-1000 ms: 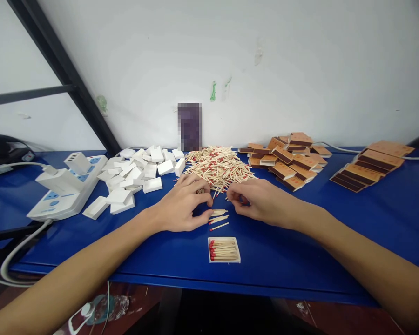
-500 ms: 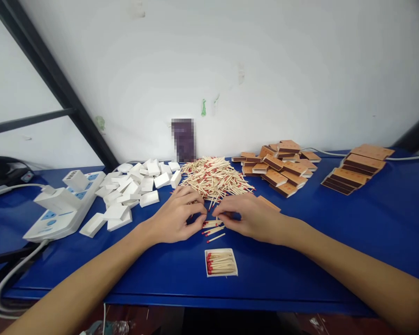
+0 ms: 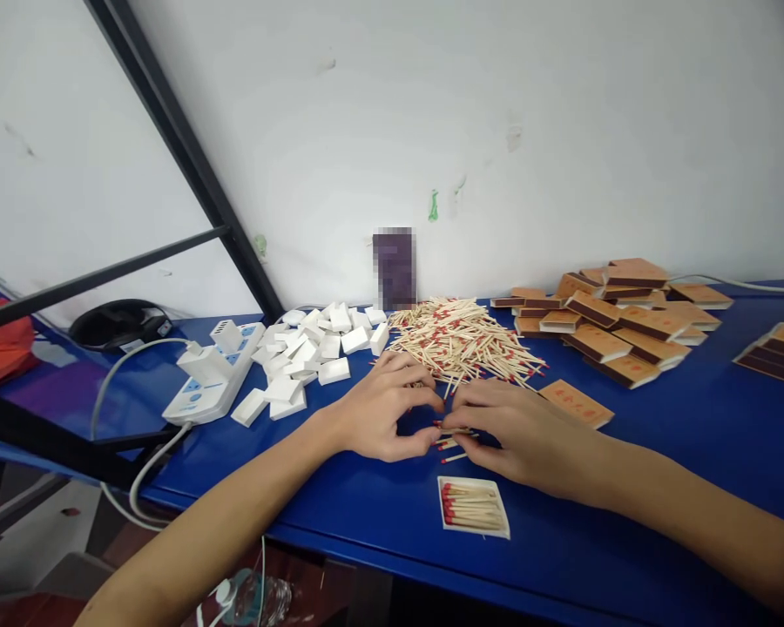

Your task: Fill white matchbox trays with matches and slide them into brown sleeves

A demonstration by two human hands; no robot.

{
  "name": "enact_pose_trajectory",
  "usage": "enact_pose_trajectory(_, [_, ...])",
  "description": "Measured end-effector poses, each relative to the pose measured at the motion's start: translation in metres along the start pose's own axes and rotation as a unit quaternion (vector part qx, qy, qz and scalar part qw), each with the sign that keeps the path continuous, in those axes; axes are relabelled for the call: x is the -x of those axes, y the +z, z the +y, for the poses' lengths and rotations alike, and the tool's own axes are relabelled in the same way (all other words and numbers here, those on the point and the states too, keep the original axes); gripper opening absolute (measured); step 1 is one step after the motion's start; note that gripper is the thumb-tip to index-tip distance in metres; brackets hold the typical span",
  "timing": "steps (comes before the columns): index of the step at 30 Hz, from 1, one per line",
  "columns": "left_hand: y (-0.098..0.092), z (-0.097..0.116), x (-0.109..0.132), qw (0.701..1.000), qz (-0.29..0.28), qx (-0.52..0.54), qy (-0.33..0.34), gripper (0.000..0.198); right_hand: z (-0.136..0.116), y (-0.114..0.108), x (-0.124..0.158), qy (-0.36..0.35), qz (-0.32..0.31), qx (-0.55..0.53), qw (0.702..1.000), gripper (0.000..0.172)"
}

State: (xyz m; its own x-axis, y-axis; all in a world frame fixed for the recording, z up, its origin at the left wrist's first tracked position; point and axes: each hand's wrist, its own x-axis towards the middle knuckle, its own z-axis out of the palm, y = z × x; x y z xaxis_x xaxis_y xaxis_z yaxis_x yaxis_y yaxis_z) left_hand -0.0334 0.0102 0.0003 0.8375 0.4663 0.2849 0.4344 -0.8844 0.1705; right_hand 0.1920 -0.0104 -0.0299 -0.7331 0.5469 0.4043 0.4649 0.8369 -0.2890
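My right hand (image 3: 529, 435) has its thumb and forefinger closed around a few matches (image 3: 457, 430), low over the table. My left hand (image 3: 392, 409) faces it from the left, thumb and forefinger curved apart, with the thumb tip by the red match heads. Under the fingers, loose matches (image 3: 453, 457) lie on the blue table. Closer to me sits a white matchbox tray (image 3: 476, 507) holding a layer of matches, red heads to the left. Just beyond both hands is a large heap of matches (image 3: 461, 335).
White empty trays (image 3: 300, 353) are piled left, beside a power strip (image 3: 212, 379) with plugs and cables. Orange matchbox sleeves (image 3: 614, 318) are heaped right, and one sleeve (image 3: 576, 403) lies flat by my right hand. Headphones (image 3: 121, 324) rest at far left.
My view has turned left, so everything sits further right in the picture. The right fingers have come down around some of the loose matches; the left hand stays close by.
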Motion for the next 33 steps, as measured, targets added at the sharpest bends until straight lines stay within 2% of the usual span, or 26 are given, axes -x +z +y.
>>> enact_pose_trajectory(4, [-0.001,0.000,0.000,1.000,-0.014,-0.010,0.008,0.028,-0.004,-0.008,0.001,0.017,-0.001,-0.008,1.000,0.022])
enact_pose_trajectory(9, [-0.004,-0.002,-0.001,0.999,-0.034,-0.020,0.016,0.028,-0.008,-0.021,0.004,0.037,-0.050,-0.029,0.998,0.026])
enact_pose_trajectory(14, [-0.005,-0.003,0.000,0.999,-0.032,-0.026,0.029,0.037,-0.001,-0.016,0.004,0.033,-0.064,-0.064,0.995,0.017])
enact_pose_trajectory(20, [0.000,-0.005,0.000,0.998,-0.040,-0.046,0.032,0.040,0.003,-0.009,0.001,0.030,-0.034,-0.074,0.996,0.012])
enact_pose_trajectory(33, [0.006,0.003,-0.006,0.999,-0.039,-0.010,-0.033,0.016,0.002,-0.003,0.000,0.028,0.000,-0.044,0.999,0.013])
